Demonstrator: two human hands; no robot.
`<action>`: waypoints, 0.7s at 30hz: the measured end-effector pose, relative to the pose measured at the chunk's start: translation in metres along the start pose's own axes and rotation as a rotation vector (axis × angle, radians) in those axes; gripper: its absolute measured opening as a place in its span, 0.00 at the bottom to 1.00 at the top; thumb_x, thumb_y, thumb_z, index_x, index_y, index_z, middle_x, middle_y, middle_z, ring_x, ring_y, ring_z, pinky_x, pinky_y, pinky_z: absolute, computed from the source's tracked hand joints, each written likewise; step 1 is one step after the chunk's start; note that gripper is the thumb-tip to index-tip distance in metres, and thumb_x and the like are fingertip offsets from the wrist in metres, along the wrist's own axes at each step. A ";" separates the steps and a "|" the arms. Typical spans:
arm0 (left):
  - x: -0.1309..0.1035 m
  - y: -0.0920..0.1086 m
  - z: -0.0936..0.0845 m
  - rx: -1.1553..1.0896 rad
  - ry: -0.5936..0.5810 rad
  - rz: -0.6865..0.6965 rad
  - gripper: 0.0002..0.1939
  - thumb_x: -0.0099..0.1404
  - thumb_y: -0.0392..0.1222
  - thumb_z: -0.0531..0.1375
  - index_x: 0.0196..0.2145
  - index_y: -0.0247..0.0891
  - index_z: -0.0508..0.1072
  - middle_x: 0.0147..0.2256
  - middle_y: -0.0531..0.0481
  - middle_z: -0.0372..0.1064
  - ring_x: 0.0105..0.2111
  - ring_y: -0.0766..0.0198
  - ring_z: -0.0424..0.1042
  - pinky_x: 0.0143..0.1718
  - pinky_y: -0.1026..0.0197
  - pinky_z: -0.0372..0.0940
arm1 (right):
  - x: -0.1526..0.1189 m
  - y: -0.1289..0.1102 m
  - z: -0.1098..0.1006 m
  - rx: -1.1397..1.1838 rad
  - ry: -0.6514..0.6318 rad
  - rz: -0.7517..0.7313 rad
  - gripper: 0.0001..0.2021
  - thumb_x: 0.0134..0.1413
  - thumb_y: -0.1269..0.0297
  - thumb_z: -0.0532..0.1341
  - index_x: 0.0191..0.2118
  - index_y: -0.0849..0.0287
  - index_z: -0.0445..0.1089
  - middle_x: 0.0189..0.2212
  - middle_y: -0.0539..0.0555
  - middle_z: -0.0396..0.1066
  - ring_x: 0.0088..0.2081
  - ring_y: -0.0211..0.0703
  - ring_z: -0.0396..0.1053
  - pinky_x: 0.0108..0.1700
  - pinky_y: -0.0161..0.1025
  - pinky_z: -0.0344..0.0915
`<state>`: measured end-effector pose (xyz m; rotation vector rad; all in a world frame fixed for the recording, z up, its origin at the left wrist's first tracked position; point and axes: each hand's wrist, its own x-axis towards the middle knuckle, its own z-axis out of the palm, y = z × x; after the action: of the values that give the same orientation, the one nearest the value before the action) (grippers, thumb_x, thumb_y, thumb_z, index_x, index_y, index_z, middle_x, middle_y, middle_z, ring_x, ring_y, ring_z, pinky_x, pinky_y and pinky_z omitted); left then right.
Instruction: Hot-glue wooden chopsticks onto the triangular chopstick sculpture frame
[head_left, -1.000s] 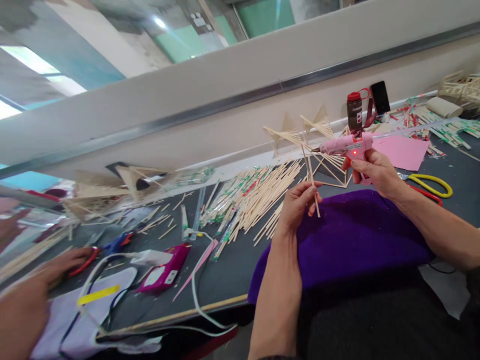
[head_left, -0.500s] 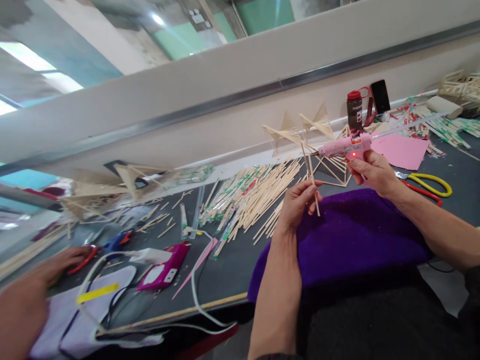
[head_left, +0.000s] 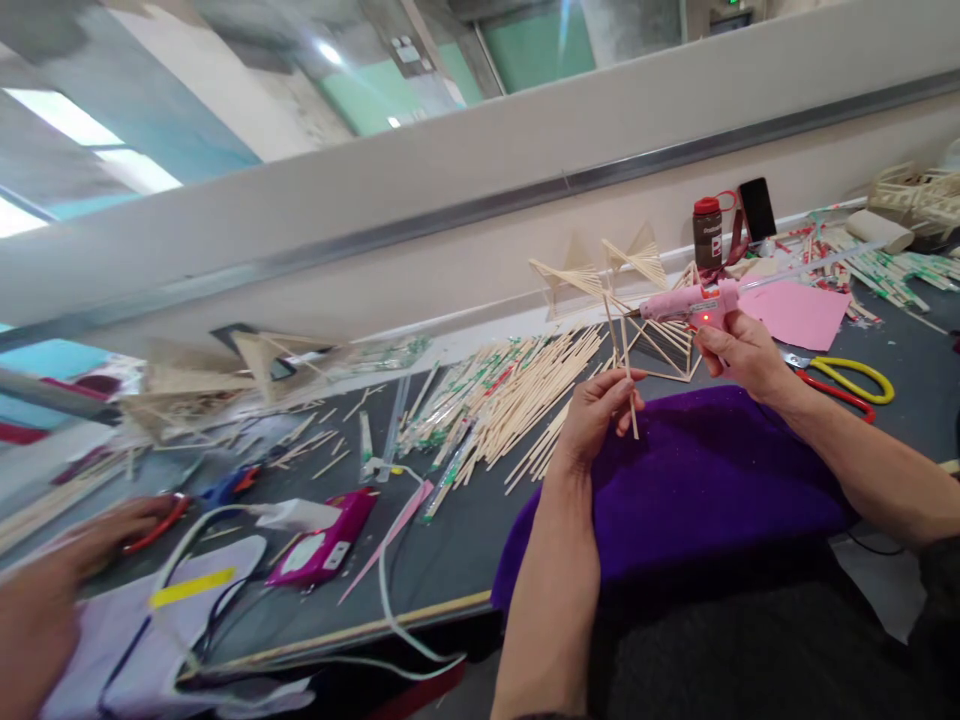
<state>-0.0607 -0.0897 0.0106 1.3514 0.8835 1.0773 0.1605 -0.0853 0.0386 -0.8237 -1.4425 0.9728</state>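
Note:
My left hand (head_left: 602,408) pinches thin wooden sticks (head_left: 628,350), which stand nearly upright above the purple cloth (head_left: 697,480). My right hand (head_left: 739,348) is wrapped round a pink glue gun (head_left: 694,303) with a small red light lit. The gun's nozzle points left, close to the upper part of the sticks; whether it touches them I cannot tell. Behind the sticks, a stick frame (head_left: 664,345) lies on the dark table, and twisted stick models (head_left: 634,260) stand by the wall.
Many loose sticks (head_left: 532,400) spread over the table's middle. Scissors (head_left: 851,380) and pink paper (head_left: 799,312) lie right, below a bottle (head_left: 707,235) and phone (head_left: 757,208). At left, another person's hand (head_left: 135,515) holds red-handled scissors near cables and a magenta packet (head_left: 322,540).
The view has shifted slightly. Both my hands keep their holds, and the glue gun stays near the sticks with almost no movement.

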 end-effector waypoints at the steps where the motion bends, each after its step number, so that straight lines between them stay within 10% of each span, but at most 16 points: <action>1: 0.000 0.000 0.000 0.005 0.003 -0.002 0.19 0.57 0.52 0.65 0.39 0.35 0.76 0.22 0.54 0.71 0.13 0.76 0.60 0.14 0.70 0.52 | 0.000 0.000 0.000 -0.001 -0.001 0.004 0.17 0.51 0.50 0.62 0.24 0.58 0.62 0.12 0.46 0.61 0.16 0.32 0.57 0.20 0.34 0.52; 21: 0.002 -0.001 0.003 -0.010 0.009 0.006 0.19 0.56 0.51 0.66 0.42 0.35 0.77 0.22 0.53 0.71 0.13 0.75 0.60 0.15 0.70 0.54 | 0.002 -0.003 0.001 0.022 -0.060 0.010 0.20 0.52 0.45 0.62 0.25 0.57 0.62 0.12 0.44 0.59 0.15 0.31 0.55 0.20 0.33 0.52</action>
<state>-0.0570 -0.0886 0.0096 1.3424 0.8799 1.0916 0.1600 -0.0852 0.0419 -0.7919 -1.4780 1.0267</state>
